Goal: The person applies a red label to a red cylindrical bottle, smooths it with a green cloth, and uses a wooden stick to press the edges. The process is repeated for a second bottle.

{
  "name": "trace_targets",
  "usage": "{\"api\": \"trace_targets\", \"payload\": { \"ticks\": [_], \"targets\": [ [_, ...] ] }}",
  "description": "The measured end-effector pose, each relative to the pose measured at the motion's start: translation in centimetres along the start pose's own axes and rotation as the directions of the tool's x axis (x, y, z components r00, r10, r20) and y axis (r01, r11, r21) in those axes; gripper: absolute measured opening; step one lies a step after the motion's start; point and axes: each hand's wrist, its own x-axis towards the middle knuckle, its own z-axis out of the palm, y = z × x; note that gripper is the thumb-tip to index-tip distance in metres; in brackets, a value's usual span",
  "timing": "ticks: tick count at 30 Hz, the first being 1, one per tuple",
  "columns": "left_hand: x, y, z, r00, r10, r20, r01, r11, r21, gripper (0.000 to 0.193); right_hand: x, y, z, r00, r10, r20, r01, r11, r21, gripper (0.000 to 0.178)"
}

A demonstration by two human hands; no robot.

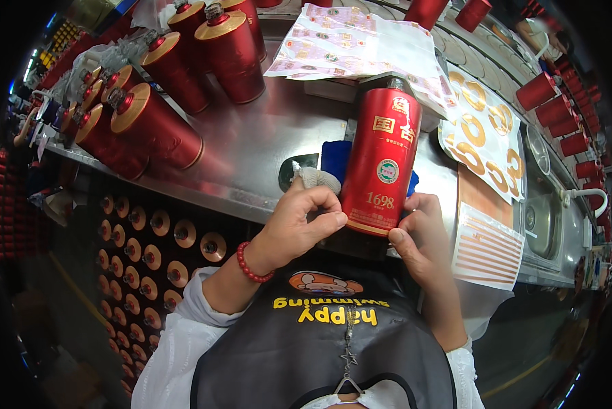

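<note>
- Across the scene ran the steel table (245, 146), bending toward the view's rim; below its left edge, rows of gold-shouldered bottles (177, 273) showed their tops;
- Next in size, the dark apron (319, 347), yellow lettering and a cartoon on its front;
- And there, far left on the steel, a cluster of red bottles (163, 133) crowded together;
- Up top, the pink-and-white printed sheets (347, 44) overlapped; to their right, a sheet of gold rings (480, 129);
- Centre stage, the red bottle (381, 146), neck pointing away, base toward the person, over the blue cloth (334, 158);
- On the right lay the white sheet with copper strips (488, 247);
- Now the hands: the left hand (306, 221) was narrow, thumb and bent forefinger close together at the bottle's lower left corner; the right hand (423, 235) had its thumb at the lower right corner, fingers by the side; gripping or merely touching, I couldn't tell;
- Small stuff last: a pale knitted piece (319, 180) beside the left fingers; a red bead bracelet (250, 266) circled that wrist.
</note>
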Motion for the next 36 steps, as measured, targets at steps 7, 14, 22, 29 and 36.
{"api": "trace_targets", "payload": {
  "ticks": [7,14,22,29,36],
  "targets": [
    [0.09,0.08,-0.16,1.000,0.016,0.015,-0.016,1.000,0.021,0.014,-0.08,-0.07,-0.18,0.999,0.028,0.026,-0.029,0.998,0.060,0.021],
    [0.15,0.37,-0.06,0.999,0.040,0.017,-0.040,0.999,-0.011,0.013,-0.16,-0.17,-0.36,0.998,0.044,0.038,-0.048,0.994,0.097,0.021],
    [0.06,0.30,-0.14,1.000,0.016,0.020,-0.015,1.000,-0.009,0.014,-0.16,-0.21,-0.32,0.999,0.038,0.034,-0.040,0.997,0.059,0.021],
    [-0.10,0.42,-0.32,0.999,0.023,0.028,-0.024,0.999,0.030,0.013,-0.14,0.14,-0.35,0.999,0.014,0.038,-0.017,0.998,0.063,0.021],
    [-0.04,0.35,-0.25,1.000,0.012,0.025,-0.012,0.999,0.036,0.012,-0.12,-0.09,-0.36,0.999,0.029,0.045,-0.032,0.997,0.070,0.021]
  ]
}}
